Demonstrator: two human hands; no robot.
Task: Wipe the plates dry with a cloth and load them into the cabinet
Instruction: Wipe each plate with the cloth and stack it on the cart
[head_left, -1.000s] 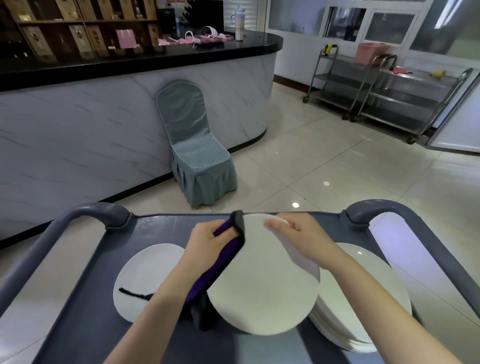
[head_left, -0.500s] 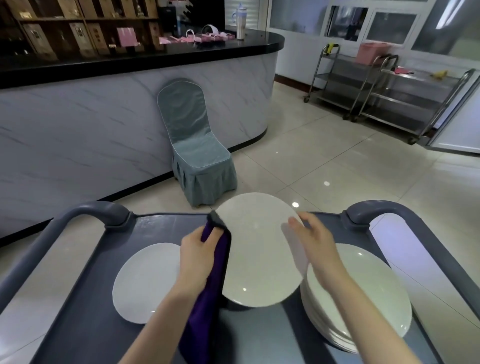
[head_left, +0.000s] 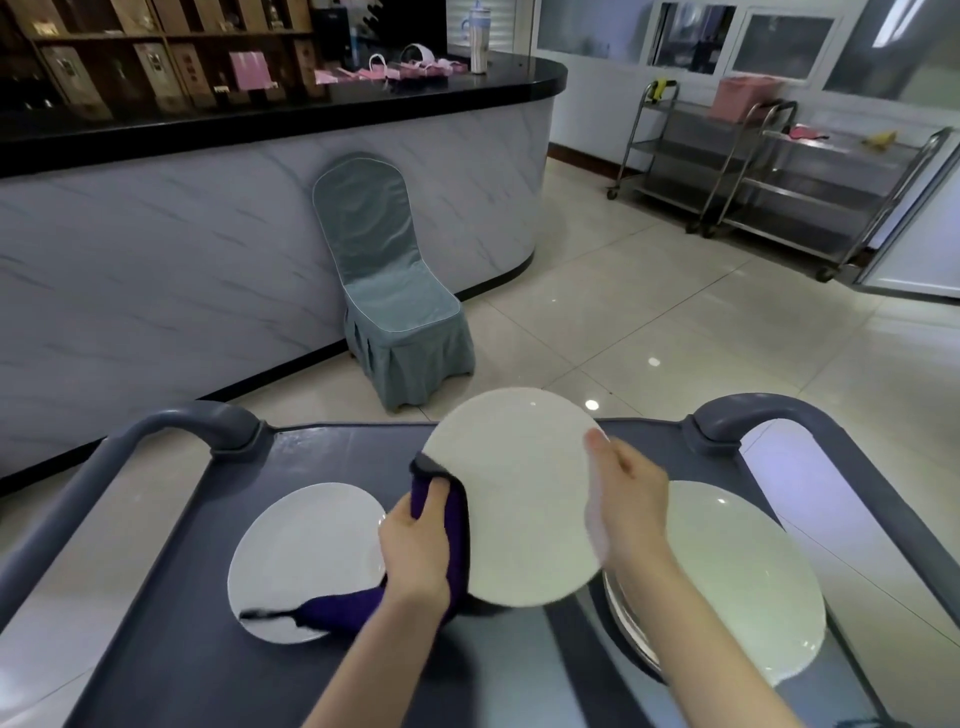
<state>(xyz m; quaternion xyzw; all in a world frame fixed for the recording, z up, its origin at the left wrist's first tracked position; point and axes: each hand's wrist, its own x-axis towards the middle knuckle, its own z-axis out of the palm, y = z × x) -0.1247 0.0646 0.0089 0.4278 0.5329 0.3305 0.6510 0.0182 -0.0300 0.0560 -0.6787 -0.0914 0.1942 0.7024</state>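
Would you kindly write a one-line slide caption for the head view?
Left hand wipes a raised white plate with a purple cloth while the right hand steadies it.

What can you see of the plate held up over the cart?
The held plate is round, plain white and glossy, ceramic by its look, with glints near its top edge. It is tilted up above the grey cart, one broad side toward the camera, between the single plate and the stack of plates. The right hand holds its right edge. The left hand presses a purple cloth against its left edge, the cloth folding over the rim. Its far side is hidden.
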